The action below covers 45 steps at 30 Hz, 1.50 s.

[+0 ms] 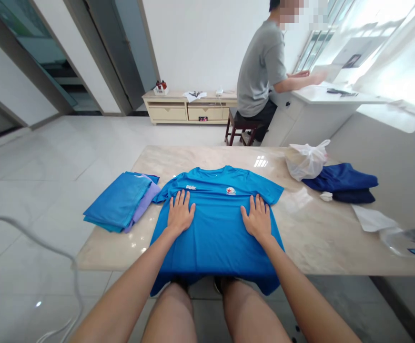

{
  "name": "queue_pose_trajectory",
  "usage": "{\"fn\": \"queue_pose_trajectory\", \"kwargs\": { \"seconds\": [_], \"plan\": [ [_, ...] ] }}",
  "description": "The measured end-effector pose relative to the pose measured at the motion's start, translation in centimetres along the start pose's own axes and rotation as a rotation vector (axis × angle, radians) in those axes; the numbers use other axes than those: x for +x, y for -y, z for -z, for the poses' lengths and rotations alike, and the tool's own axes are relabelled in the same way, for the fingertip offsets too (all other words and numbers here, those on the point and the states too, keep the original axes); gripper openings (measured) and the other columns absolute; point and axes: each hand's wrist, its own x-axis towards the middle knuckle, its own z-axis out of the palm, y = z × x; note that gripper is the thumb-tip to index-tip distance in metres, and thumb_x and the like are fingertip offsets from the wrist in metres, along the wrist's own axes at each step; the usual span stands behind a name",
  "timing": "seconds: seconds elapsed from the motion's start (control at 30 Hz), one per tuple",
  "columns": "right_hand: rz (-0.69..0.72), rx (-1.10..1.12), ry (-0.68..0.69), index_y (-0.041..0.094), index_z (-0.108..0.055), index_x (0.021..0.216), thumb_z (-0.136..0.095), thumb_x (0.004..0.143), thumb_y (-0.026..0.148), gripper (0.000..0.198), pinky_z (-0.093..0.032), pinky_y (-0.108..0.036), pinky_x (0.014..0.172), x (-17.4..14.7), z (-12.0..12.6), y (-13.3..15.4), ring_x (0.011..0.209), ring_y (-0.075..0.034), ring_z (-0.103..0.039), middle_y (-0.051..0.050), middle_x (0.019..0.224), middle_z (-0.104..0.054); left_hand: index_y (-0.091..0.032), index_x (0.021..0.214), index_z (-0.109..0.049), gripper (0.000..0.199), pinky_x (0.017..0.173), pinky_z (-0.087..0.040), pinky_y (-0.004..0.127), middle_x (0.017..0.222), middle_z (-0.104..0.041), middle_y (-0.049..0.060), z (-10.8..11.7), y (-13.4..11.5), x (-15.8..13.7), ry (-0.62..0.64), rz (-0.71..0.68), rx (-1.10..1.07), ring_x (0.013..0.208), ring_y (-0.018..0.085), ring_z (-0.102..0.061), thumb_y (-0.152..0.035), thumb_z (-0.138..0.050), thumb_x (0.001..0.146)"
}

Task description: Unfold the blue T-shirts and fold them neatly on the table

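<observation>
A blue T-shirt (216, 228) lies spread front side up on the table, its collar pointing away from me. Its lower hem hangs over the near table edge, above my knees. Small white lettering and a round badge mark its chest. On the left side of the chest my left hand (181, 213) rests flat with fingers stretched out. My right hand (257, 216) lies flat on the right side, just inside the sleeve, its fingers also extended. Neither hand grips the cloth.
Left of the shirt sits a stack of folded blue and purple clothes (117, 200) on the marble table (310, 238). Toward the right are a white plastic bag (307, 159), dark blue clothing (343, 181) and clear packaging (407, 240). Beyond, a person (260, 71) sits at a white desk (321, 95).
</observation>
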Motion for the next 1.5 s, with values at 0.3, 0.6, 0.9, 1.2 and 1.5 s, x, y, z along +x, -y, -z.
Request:
{"fn": "queue_pose_trajectory", "kwargs": {
  "seconds": [0.3, 0.6, 0.9, 1.2, 1.5],
  "plan": [
    [-0.02, 0.04, -0.051, 0.005, -0.038, 0.177, -0.026, 0.115, 0.057, 0.082, -0.018, -0.056, 0.14, 8.3, -1.5, 0.3, 0.171, -0.036, -0.029, -0.022, 0.185, -0.028, -0.018, 0.178, -0.042, 0.07, 0.142, -0.022, 0.059, 0.185, -0.034, 0.014, -2.1, 0.6, 9.5, -0.044, -0.044, -0.027, 0.174, 0.033, -0.028, -0.048, -0.037, 0.115],
    [-0.027, 0.071, -0.089, 0.004, -0.038, 0.177, -0.026, 0.114, 0.058, 0.084, -0.018, -0.059, 0.139, 15.5, -3.4, -0.1, 0.171, -0.038, -0.028, -0.024, 0.185, -0.028, -0.023, 0.177, -0.043, 0.069, 0.142, -0.016, 0.065, 0.187, -0.031, 0.01, -3.8, 1.6, 17.7, -0.055, -0.095, -0.103, 0.175, 0.034, -0.023, -0.05, -0.038, 0.114],
    [0.185, 0.072, -0.152, 0.002, -0.042, 0.174, -0.025, 0.117, 0.045, 0.074, -0.02, -0.058, 0.141, 7.5, 0.0, 0.5, 0.174, -0.034, -0.026, -0.022, 0.183, -0.033, -0.009, 0.175, -0.04, 0.067, 0.143, -0.019, 0.061, 0.183, -0.039, 0.02, 0.5, -0.4, 8.5, -0.223, -0.185, -0.169, 0.173, 0.033, -0.031, -0.04, -0.035, 0.116],
    [0.316, 0.154, -0.021, 0.009, -0.053, 0.17, -0.032, 0.116, 0.056, 0.075, -0.04, -0.058, 0.135, -11.3, -1.2, -8.7, 0.167, -0.037, -0.042, -0.022, 0.178, -0.043, -0.012, 0.166, -0.056, 0.061, 0.134, -0.044, 0.058, 0.171, -0.055, 0.021, -0.3, 5.7, -15.2, -0.149, -0.214, -0.158, 0.162, 0.033, -0.051, -0.036, -0.032, 0.115],
    [0.284, 0.17, 0.111, 0.015, -0.075, 0.147, -0.05, 0.113, 0.034, 0.046, -0.051, -0.05, 0.127, -13.8, 4.2, -8.5, 0.154, -0.033, -0.061, -0.019, 0.166, -0.061, -0.013, 0.14, -0.072, 0.043, 0.122, -0.056, 0.052, 0.158, -0.068, 0.02, 3.4, 6.4, -16.6, -0.018, -0.159, -0.172, 0.149, 0.033, -0.064, -0.033, -0.049, 0.11]
  ]
}}
